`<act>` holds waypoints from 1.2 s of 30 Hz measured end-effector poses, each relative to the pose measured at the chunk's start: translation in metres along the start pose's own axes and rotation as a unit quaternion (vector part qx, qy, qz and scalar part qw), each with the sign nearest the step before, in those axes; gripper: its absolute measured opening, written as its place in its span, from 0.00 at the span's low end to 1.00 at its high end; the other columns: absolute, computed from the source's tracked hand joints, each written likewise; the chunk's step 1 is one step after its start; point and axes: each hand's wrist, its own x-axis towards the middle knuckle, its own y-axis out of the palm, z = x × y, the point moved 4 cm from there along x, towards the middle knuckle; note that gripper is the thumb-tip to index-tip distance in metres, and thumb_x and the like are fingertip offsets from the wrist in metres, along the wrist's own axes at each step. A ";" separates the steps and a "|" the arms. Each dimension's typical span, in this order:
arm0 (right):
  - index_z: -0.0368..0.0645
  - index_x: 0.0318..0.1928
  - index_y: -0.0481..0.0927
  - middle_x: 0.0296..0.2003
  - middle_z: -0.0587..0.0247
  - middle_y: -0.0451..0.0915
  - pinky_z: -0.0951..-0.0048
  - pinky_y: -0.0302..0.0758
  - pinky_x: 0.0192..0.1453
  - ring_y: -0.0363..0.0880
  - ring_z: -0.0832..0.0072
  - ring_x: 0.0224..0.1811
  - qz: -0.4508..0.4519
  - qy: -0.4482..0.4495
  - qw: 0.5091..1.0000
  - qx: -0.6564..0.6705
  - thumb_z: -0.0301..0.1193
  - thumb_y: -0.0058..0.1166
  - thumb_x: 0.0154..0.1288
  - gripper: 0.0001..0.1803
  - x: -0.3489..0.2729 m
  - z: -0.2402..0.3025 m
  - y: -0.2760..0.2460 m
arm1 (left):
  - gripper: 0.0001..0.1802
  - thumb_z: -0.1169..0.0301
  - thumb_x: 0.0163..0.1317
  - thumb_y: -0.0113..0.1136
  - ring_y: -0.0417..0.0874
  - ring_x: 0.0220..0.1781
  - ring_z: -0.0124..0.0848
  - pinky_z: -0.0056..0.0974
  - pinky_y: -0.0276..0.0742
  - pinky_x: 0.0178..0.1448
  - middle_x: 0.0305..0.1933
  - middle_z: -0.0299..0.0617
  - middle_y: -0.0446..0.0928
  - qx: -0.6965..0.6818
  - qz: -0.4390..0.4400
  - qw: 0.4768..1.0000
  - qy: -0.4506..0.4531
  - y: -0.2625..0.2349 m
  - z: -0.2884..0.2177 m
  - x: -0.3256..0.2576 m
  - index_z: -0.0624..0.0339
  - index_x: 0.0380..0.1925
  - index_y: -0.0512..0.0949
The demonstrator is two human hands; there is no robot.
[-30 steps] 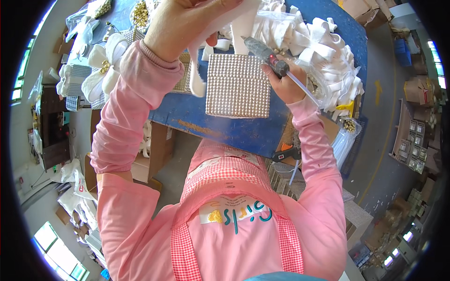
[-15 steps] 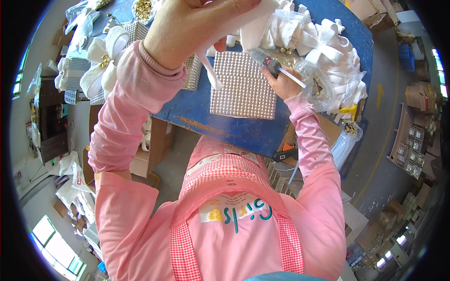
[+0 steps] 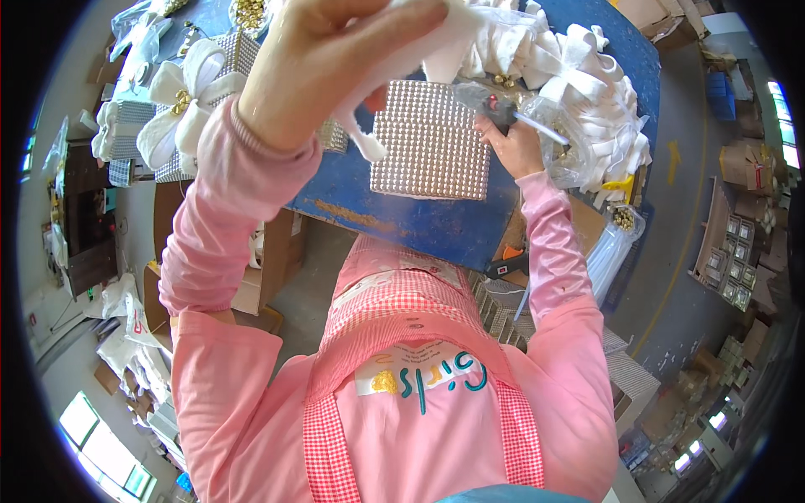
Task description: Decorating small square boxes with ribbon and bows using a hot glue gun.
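Observation:
My left hand [image 3: 314, 71] is raised close to the camera, fingers closed on a white fabric ribbon [image 3: 457, 38] whose loose end hangs beside the hand. My right hand [image 3: 516, 149] grips a dark glue gun [image 3: 501, 113], and a whitish glue stick [image 3: 543, 127] pokes out of its rear. Between and below the hands, a square box [image 3: 429, 142] covered in rows of pearly beads lies on the blue table [image 3: 402, 222]. Its far edge is partly behind the ribbon and left hand. The gun's nozzle is hard to make out against clear plastic.
White bows [image 3: 579, 75] are heaped at the table's right, beside a clear plastic bag [image 3: 570, 159]. At the left stand beaded boxes, one topped by a white bow [image 3: 189, 105] with a gold centre. A bowl of gold beads [image 3: 250, 15] sits at the back. Below the table edge is a cardboard box [image 3: 281, 251].
My right hand has moved the glue gun slightly right, away from the beaded box. My left hand, still holding the ribbon, has shifted a little left and nearer.

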 end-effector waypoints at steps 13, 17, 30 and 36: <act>0.40 0.32 0.69 0.23 0.57 0.78 0.67 0.71 0.29 0.79 0.65 0.25 -0.196 0.086 0.973 0.089 0.39 0.60 0.58 0.17 -0.104 0.002 0.022 | 0.13 0.65 0.63 0.54 0.73 0.15 0.21 0.29 0.70 0.18 0.20 0.36 0.74 -0.095 0.126 0.949 -0.272 0.124 0.136 -0.164 0.66 0.33 0.79; 0.40 0.33 0.69 0.23 0.56 0.78 0.67 0.71 0.28 0.80 0.62 0.26 -0.204 0.087 0.965 0.137 0.38 0.60 0.58 0.16 -0.105 0.005 0.023 | 0.13 0.62 0.61 0.54 0.80 0.22 0.36 0.37 0.74 0.28 0.27 0.50 0.78 0.037 0.121 0.956 -0.264 0.146 0.185 -0.172 0.60 0.35 0.79; 0.41 0.34 0.69 0.23 0.56 0.78 0.66 0.71 0.27 0.80 0.61 0.25 -0.202 0.091 0.967 0.127 0.37 0.60 0.58 0.15 -0.104 -0.018 0.036 | 0.15 0.61 0.55 0.56 0.80 0.42 0.48 0.43 0.73 0.53 0.47 0.49 0.77 0.425 0.389 0.812 -0.095 0.149 0.222 -0.135 0.54 0.40 0.81; 0.42 0.34 0.69 0.22 0.58 0.79 0.68 0.71 0.26 0.80 0.62 0.24 -0.211 0.094 0.969 0.089 0.33 0.59 0.58 0.12 -0.105 -0.004 0.026 | 0.16 0.61 0.63 0.50 0.78 0.50 0.42 0.43 0.73 0.52 0.47 0.45 0.77 0.332 0.113 0.936 -0.006 0.100 0.165 -0.001 0.53 0.47 0.77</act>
